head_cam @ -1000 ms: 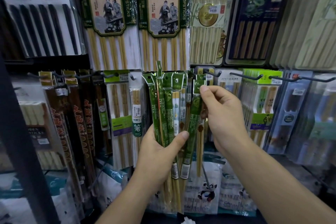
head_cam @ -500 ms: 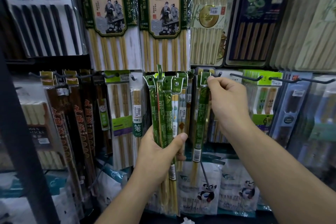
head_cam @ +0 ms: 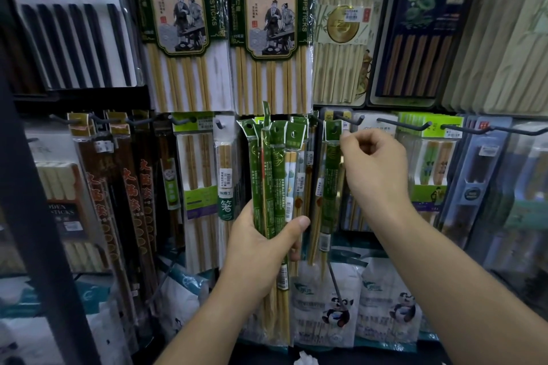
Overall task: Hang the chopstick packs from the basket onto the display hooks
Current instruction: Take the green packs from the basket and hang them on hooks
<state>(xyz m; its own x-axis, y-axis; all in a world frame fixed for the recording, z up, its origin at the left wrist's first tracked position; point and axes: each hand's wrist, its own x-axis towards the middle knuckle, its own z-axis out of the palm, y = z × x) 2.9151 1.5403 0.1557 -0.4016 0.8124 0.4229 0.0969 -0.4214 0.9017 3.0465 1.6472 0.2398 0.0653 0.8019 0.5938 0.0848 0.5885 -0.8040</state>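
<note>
The single green chopstick pack (head_cam: pixel 332 175) hung upright near the middle of the display's lower hook row, long axis vertical. Its header card (head_cam: pixel 332 131) sat at the rear of a dark hook (head_cam: pixel 351 119), whose rod ran out toward the viewer. The punched hole looked threaded on the rod, though that could not be confirmed.

The right hand (head_cam: pixel 373 169) was just to the right of the header with its fingers curled. One fingertip (head_cam: pixel 345 135) was against the card's right edge. Whether the fingers were pinching the card or only touching it could not be told.

To the left of the hung pack, the left hand (head_cam: pixel 261 243) gripped a bundle of green packs (head_cam: pixel 275 175) around its middle, thumb across the front. The bundle stood upright with its headers at hook height and its bare stick ends pointing down.

The next pack would likely come from the bundle's top, which lay left of the right hand, the nearer free hand. It would have to rise clear and travel right to the rod's tip.

Further empty-ended hooks (head_cam: pixel 406 124) ran toward the row's right edge. Large hot-pot chopstick packs (head_cam: pixel 271 24) filled the upper row. The basket was out of view.
</note>
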